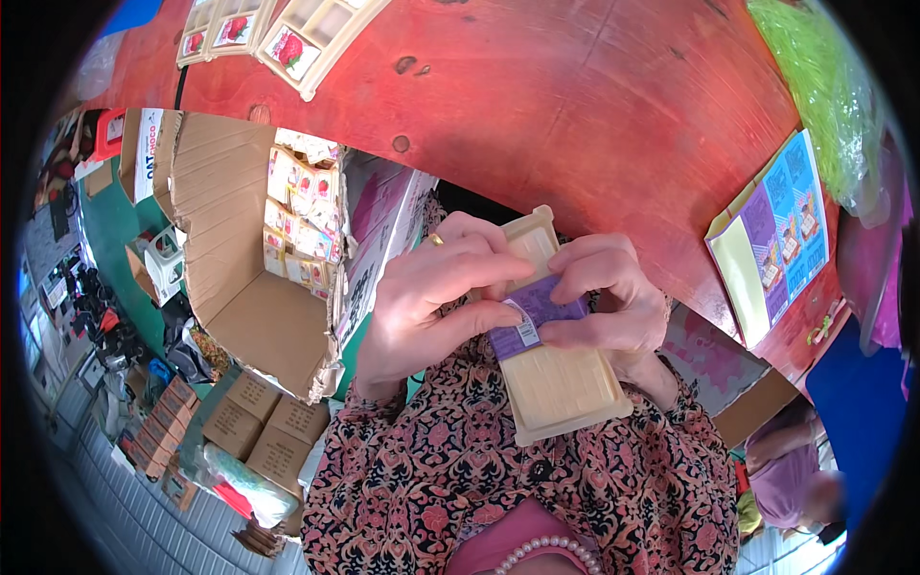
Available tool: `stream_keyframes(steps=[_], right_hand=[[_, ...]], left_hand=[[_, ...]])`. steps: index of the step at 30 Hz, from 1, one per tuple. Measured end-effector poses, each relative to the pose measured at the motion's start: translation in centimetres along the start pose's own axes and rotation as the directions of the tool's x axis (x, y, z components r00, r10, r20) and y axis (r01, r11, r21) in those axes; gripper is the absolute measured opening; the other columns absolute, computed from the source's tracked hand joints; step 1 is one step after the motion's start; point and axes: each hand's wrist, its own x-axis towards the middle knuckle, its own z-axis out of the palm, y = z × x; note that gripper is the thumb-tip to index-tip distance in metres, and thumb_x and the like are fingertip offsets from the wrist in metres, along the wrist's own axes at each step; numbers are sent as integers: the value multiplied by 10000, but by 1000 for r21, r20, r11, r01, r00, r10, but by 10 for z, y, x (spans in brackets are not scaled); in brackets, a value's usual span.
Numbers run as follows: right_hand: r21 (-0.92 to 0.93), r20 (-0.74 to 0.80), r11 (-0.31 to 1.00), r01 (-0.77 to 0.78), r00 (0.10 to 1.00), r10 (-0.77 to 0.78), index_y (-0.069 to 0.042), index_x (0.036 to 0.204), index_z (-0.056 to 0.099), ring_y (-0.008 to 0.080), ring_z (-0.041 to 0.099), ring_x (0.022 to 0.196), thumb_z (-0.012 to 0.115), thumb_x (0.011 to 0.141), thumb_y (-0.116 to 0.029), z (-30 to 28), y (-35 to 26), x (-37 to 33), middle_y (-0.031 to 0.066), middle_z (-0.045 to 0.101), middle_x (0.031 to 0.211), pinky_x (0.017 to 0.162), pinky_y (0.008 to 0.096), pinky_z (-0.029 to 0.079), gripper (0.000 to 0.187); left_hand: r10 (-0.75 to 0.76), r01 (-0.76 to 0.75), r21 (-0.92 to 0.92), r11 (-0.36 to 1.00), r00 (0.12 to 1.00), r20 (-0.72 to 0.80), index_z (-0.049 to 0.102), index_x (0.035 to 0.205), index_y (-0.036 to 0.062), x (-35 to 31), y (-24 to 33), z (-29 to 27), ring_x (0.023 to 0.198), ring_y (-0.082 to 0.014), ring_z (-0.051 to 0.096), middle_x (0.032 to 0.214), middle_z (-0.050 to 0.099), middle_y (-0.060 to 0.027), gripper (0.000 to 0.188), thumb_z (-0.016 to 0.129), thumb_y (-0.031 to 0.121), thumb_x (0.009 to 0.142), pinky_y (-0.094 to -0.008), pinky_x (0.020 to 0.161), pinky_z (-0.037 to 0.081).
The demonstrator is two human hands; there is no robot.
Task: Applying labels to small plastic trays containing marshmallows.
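In front of my patterned shirt, a flat cream plastic tray point(563, 388) is held at a tilt, its long side running from upper left to lower right. Across its middle lies a purple paper label point(551, 305) with a small white printed patch. My left hand point(426, 297), wearing a ring, is closed with thumb and fingers pinching the label's left edge. From the other side my right hand point(609, 292) grips the label and the tray with bent fingers and thumb. The underside of the tray is hidden.
A red wooden table point(537, 96) spans the far side, bearing cream compartment trays point(326, 34) with strawberry pictures. An open cardboard box point(225, 192) with several packs stands left. Right lie printed label sheets point(776, 240) and a green plastic bag point(824, 86). Another person point(786, 470) is lower right.
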Motion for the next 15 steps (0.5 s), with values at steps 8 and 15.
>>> stream_keyframes(steps=[8,15], right_hand=[[3,-7,1000,7,1000,-7,-68,712,674,280,558,930,725,491,-114,4,7,-2,57,562,873,749,364,467,232],[-42,-20,999,22,1000,-23,-64,701,668,285,565,922,721,469,-122,4,12,-2,67,563,878,743,358,471,245]], left_hand=[[-22,21,-21,1000,999,-34,601,1049,-10,-6,-5,4,848,-212,570,711,569,-51,408,736,-41,666,-298,666,465],[-111,112,12,994,991,-73,577,952,-4,-7,-1,9,809,-190,560,781,571,-71,300,730,-34,696,-255,599,459]])
